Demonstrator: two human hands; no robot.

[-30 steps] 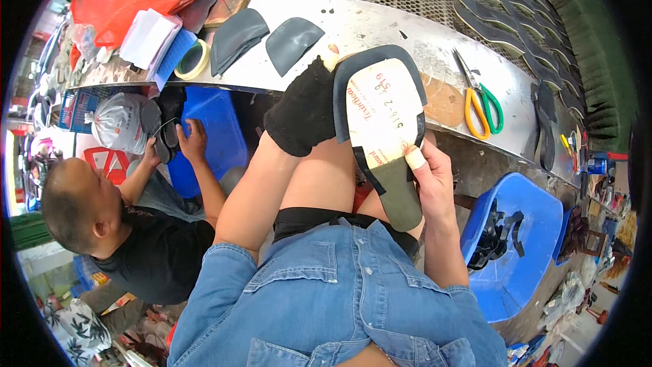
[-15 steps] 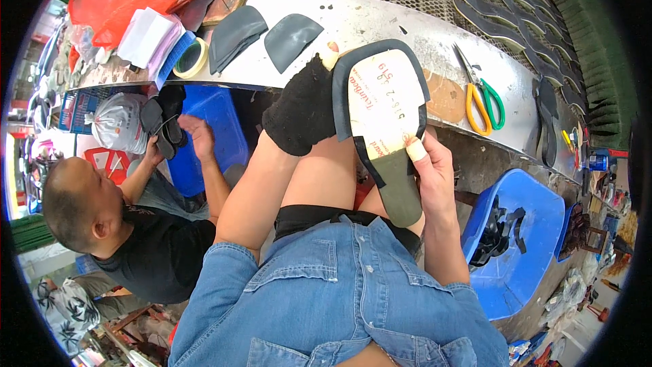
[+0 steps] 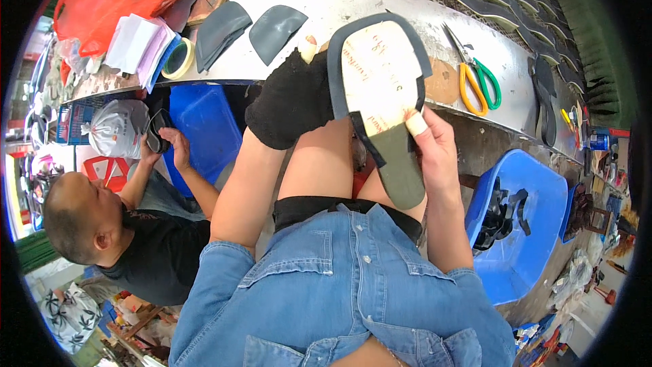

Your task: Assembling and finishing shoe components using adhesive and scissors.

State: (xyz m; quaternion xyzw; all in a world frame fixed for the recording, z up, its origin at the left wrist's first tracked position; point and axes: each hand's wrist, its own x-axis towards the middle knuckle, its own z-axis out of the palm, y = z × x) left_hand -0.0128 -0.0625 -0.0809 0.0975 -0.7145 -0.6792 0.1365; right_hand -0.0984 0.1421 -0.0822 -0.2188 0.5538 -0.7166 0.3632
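Shoe sole (image 3: 377, 68) upper ctr of frame. R hand (image 3: 437, 146) pinches its right edge; gloved L hand (image 3: 288, 102) at its left edge, grip hidden, can't tell from here. Edge strip (image 3: 335, 85) could pucker at top curve if pulled unevenly.

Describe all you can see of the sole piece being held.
The sole piece has a printed cream face, dark leathery-looking border around its wide end, and olive narrow end lowest in view. Raised before the worktable, it is pinched in the right hand; the gloved left hand meets its left edge.
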